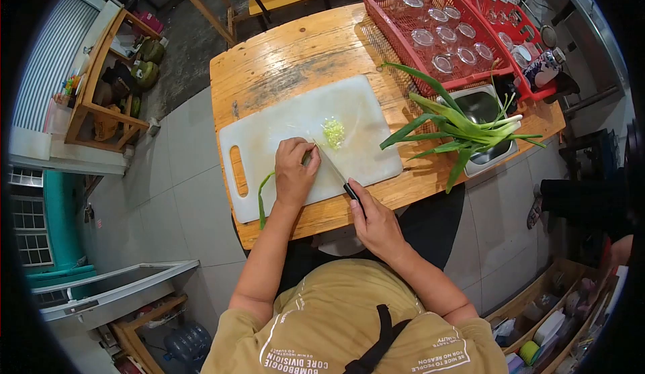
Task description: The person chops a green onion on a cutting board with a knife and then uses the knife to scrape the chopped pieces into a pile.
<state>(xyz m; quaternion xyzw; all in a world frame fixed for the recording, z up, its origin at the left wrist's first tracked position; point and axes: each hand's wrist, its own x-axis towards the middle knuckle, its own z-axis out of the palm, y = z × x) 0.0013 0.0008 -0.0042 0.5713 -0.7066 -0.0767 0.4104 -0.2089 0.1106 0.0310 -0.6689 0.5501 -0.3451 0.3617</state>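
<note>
The black handle of a kitchen knife (334,166) is gripped by the right hand (377,223), with the fingers wrapped around it and the blade angled away toward the left hand (294,176). The left hand is curled low over the board, its fingers appearing pressed together on a spring onion (261,203); most of the stalk is hidden under the palm, while a green leaf trails out beside the wrist. The blade tip is seen just beside the left fingertips, and whether they are touched by it cannot be told.

From this closeness the main risk is judged to come: a fingertip could be nicked if it were left extended or if the stalk rolled under the blade. A small heap of chopped spring onion (334,133) lies just beyond the knife and could be scattered by a sideways sweep.

All of this is borne by a white cutting board (363,105) on a wooden table (269,58). The board's near edge overhangs slightly at the lower left, so a rock under hard pressure is conceivable. To the right, a bunch of spring onions (463,125) is draped across a steel pan (480,109), and beyond it upturned glasses (422,37) are held in a red plastic crate (386,31).
</note>
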